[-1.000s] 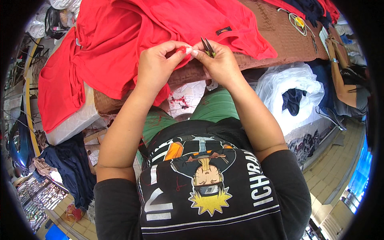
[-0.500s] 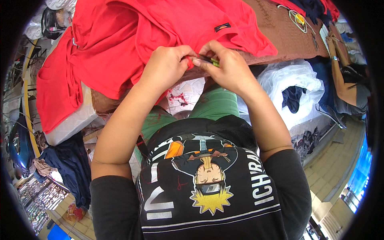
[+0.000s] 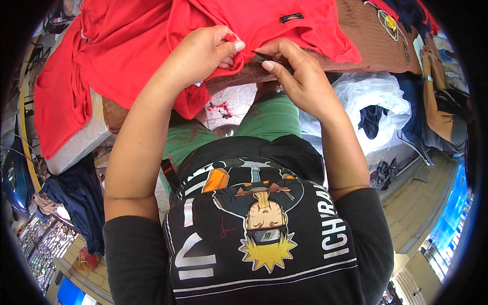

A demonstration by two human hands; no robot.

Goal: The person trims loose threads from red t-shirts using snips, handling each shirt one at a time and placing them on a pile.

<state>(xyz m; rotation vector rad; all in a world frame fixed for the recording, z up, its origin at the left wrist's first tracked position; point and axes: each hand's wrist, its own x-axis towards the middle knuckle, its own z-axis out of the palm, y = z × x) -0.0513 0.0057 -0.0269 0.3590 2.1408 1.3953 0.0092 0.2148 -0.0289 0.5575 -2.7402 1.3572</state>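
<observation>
A red garment (image 3: 127, 56) is spread over the brown-covered table before me, with a small dark label near its far right part. My left hand (image 3: 203, 56) is closed on an edge of it, pinching the fabric between thumb and fingers. My right hand (image 3: 302, 76) grips a small pair of dark thread snips (image 3: 261, 56). Their tips point left, close to the red edge beside my left hand. The handle is mostly hidden in my palm. Part of the garment hangs over the table's near edge.
The brown quilted cover (image 3: 378, 43) carries a pale cord (image 3: 389, 25) at the far right. A clear plastic bag (image 3: 351, 101) with dark cloth stands right of my knees. Navy cloth (image 3: 81, 203) hangs at left. Another person's arm (image 3: 436, 101) shows at far right.
My hands have moved apart and slightly away from me. The snips' blades now show more plainly, and the red edge hangs lower beneath my left hand.
</observation>
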